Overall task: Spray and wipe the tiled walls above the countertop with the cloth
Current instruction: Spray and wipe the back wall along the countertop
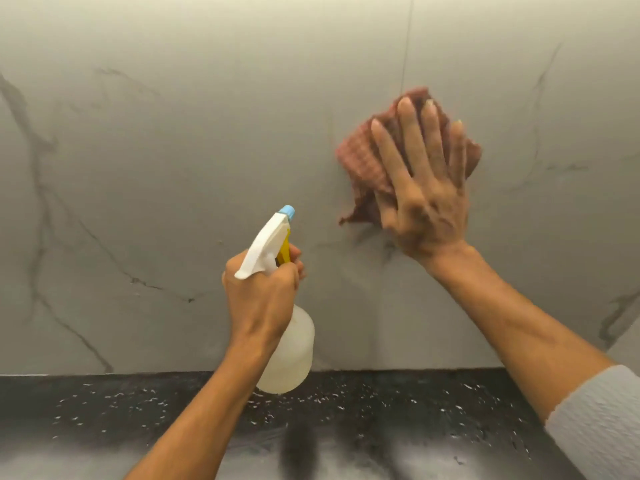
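The tiled wall (173,168) is pale grey marble with dark veins and fills most of the view. My right hand (426,188) lies flat with fingers spread, pressing a reddish-pink cloth (363,157) against the wall right of centre. The cloth is blurred. My left hand (263,292) grips the neck of a translucent white spray bottle (287,355) held above the countertop, fingers on its yellow trigger. Its white head with a blue nozzle (287,212) points up toward the wall.
A black speckled countertop (104,410) runs along the bottom and meets the wall. A thin vertical tile joint (408,39) runs down above the cloth. A grey sleeve (602,420) covers my right upper arm.
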### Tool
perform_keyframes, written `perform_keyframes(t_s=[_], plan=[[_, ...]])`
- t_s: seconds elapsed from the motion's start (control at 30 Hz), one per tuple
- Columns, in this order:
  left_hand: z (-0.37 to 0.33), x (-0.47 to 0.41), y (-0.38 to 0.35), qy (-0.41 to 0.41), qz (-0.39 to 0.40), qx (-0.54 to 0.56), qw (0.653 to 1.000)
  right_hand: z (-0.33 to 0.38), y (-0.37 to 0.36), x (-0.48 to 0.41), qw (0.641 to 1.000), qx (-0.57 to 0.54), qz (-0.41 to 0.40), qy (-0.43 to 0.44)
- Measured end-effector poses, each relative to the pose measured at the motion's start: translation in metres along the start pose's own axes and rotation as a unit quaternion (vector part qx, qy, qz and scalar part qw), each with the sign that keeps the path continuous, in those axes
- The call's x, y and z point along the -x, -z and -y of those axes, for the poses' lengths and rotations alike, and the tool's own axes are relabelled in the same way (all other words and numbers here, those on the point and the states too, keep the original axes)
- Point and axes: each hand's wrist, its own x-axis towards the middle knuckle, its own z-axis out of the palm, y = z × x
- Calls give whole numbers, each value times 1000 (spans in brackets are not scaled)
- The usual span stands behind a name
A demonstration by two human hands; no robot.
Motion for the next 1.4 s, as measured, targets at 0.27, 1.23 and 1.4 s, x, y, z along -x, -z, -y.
perform_keyframes(t_s=[0.27,1.23,1.4], plan=[[-48,-17,38,-45,-1,-26,999,31,27,118,920,-39,220,322],[-103,-105,104,-75,-93,3,993,15,64,-30,972,-139,185,-37],[-97,-117,112,-78,-62,-56,993,18,61,-27,972,-144,184,-43]])
